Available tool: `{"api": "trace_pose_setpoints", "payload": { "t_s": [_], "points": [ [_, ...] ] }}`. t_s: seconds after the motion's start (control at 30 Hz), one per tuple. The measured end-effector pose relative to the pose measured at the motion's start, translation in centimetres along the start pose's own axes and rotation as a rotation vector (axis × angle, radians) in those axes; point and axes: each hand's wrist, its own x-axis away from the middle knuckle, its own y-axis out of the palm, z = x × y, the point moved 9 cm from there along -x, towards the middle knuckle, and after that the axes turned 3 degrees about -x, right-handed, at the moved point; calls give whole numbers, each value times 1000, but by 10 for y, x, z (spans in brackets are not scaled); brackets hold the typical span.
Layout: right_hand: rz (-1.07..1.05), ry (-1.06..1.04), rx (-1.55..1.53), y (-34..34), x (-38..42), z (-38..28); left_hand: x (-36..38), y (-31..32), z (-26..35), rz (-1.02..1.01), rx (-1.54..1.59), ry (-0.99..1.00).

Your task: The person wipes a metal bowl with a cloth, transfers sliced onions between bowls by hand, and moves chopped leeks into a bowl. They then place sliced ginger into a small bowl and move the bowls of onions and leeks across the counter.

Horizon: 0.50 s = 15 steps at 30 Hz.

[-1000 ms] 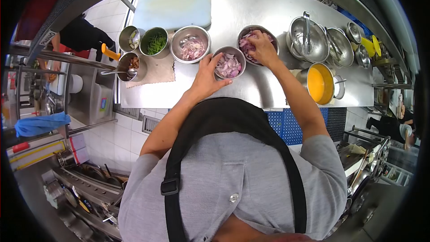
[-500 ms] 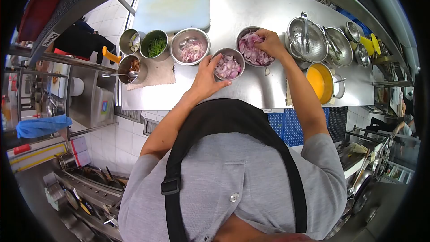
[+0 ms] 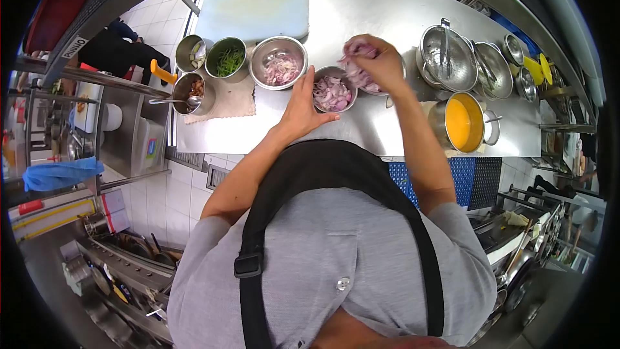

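A small steel bowl (image 3: 352, 105) with chopped red onion (image 3: 331, 94) in it stands near the counter's front edge. My left hand (image 3: 302, 105) rests against its left side, thumb and fingers spread. Above and right of this bowl, my right hand (image 3: 376, 68) is closed on a bunch of sliced red onion (image 3: 359, 48). Behind and below that hand is another steel bowl (image 3: 403, 68), mostly covered by the hand and onion. A wider bowl (image 3: 258, 58) of finely sliced onion stands to the left of my left hand.
Farther left are a pot of cut greens (image 3: 228, 59), two small steel pots and a cloth (image 3: 239, 101). A pale cutting board (image 3: 253, 3) lies at the back left. At right stand strainers (image 3: 445, 58) and a pot of orange liquid (image 3: 464, 123).
My right hand has lifted out of the back onion bowl with a bunch of onion, moving toward the small bowl. My left hand's fingers have straightened beside that bowl.
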Motion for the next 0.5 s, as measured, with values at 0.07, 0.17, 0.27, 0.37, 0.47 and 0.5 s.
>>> {"api": "trace_pose_setpoints", "payload": {
  "t_s": [0.07,0.17,0.27,0.37,0.47,0.5],
  "points": [
    [-17,-67,109,29,9,15,0,2,-3,2,-2,12],
    [-113,-84,343,60,27,42,1,5,-6,6,6,39],
    [-263,-54,555,76,37,42,4,3,-6,-8,28,20],
    [-361,-92,717,79,37,34,4,4,-6,16,-10,50],
    [-401,-52,759,78,33,32,4,2,-3,13,-3,58],
    [-428,-58,771,79,32,34,4,1,-3,16,3,62]
  ]
}}
